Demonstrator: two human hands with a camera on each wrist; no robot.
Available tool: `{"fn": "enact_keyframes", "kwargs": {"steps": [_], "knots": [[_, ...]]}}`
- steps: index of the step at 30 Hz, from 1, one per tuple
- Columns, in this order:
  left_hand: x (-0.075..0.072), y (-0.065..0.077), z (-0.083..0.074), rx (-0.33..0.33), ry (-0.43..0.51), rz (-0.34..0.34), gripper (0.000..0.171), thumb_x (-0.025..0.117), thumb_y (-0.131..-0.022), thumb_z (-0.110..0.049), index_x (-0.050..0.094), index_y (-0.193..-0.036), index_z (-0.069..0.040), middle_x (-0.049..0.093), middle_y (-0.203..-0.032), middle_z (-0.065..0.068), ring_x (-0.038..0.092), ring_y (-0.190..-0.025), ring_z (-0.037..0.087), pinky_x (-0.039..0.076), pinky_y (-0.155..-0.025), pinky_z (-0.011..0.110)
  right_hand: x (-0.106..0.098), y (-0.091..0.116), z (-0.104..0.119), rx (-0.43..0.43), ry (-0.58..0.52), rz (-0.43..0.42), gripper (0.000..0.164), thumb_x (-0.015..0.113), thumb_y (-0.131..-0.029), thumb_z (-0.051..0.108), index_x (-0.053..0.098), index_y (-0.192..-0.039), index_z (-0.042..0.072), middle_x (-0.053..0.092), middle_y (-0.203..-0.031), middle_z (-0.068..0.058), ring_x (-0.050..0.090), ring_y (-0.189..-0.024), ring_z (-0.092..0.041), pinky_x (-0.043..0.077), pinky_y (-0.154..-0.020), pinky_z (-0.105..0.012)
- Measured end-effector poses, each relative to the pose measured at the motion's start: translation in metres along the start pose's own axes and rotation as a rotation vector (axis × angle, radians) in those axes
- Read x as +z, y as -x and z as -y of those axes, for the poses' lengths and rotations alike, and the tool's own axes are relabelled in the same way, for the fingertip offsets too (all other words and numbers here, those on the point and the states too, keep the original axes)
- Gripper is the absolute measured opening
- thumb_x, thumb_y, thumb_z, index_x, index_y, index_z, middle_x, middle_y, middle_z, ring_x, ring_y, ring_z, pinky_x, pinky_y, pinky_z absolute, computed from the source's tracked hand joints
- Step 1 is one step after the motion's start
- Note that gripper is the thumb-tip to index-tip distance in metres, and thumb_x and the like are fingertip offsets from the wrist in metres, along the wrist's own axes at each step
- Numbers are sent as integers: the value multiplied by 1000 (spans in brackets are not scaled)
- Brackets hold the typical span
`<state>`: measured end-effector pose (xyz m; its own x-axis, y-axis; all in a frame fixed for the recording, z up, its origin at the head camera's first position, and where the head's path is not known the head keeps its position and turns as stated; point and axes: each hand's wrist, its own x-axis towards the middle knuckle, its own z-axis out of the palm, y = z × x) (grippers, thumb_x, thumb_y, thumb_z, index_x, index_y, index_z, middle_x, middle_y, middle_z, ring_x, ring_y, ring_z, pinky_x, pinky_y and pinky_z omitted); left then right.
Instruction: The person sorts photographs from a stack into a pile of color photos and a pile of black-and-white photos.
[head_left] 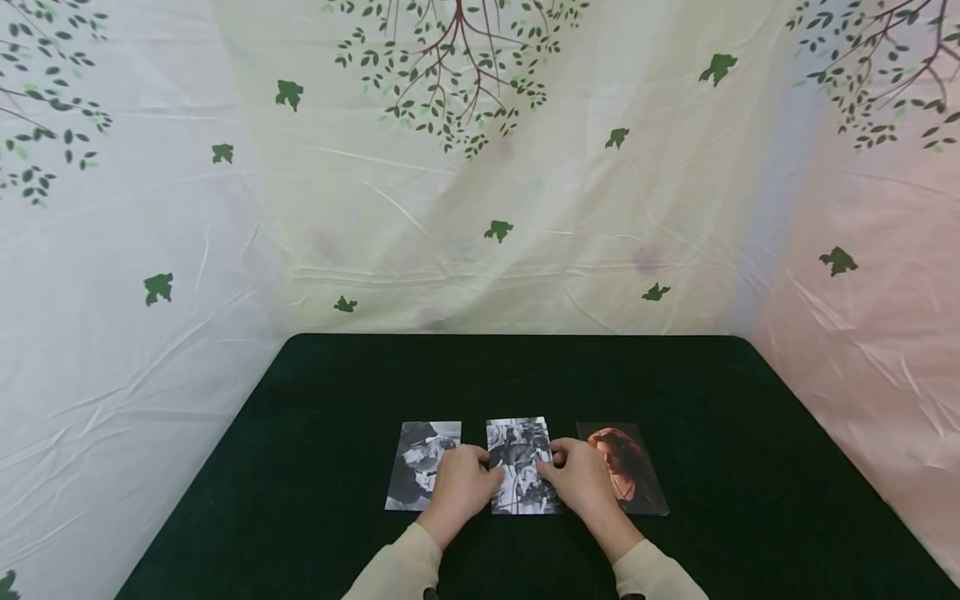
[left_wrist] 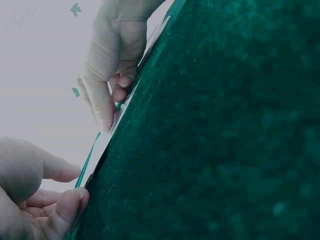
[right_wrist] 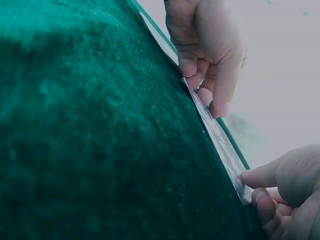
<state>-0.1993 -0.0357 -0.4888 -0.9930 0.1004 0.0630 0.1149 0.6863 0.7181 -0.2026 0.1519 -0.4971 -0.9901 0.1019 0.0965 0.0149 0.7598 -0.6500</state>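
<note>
Three photo prints lie in a row in the head view. My left hand (head_left: 459,483) holds the left edge of the middle black-and-white print (head_left: 519,450), its thumb on the face. At the opposite edge my right hand (head_left: 585,479) pinches the same print between thumb and fingers. In the right wrist view the print (right_wrist: 220,142) stretches flat between both hands, close over the dark green cloth. The left black-and-white print (head_left: 412,458) is partly covered by my left hand. A reddish-brown print (head_left: 637,471) sits partly behind my right hand.
The dark green table (head_left: 337,383) has rounded far corners. Pale fabric walls (head_left: 420,250) with printed leaves and branches enclose it at the back and both sides.
</note>
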Motion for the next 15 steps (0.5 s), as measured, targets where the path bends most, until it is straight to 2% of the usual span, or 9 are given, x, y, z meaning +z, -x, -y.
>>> {"fn": "enact_keyframes", "kwargs": {"steps": [5,15], "knots": [[0,0,-1,15,11,-23,24,74,-83,-17,71,-98,2,67,-81,8,56,-61,10,48,-57,28,0,1,-1,-8,-21,-12,35,81,-77,18,70,-107,3,60,-78,0,52,-66,-13,43,-57,-29],[1,-2,0,23,52,-129,20,74,-82,-10,69,-97,1,60,-68,0,53,-59,10,45,-53,27,1,-2,0,14,-100,-80,24,76,-83,18,72,-104,8,63,-80,0,54,-66,-13,45,-58,-28]]}}
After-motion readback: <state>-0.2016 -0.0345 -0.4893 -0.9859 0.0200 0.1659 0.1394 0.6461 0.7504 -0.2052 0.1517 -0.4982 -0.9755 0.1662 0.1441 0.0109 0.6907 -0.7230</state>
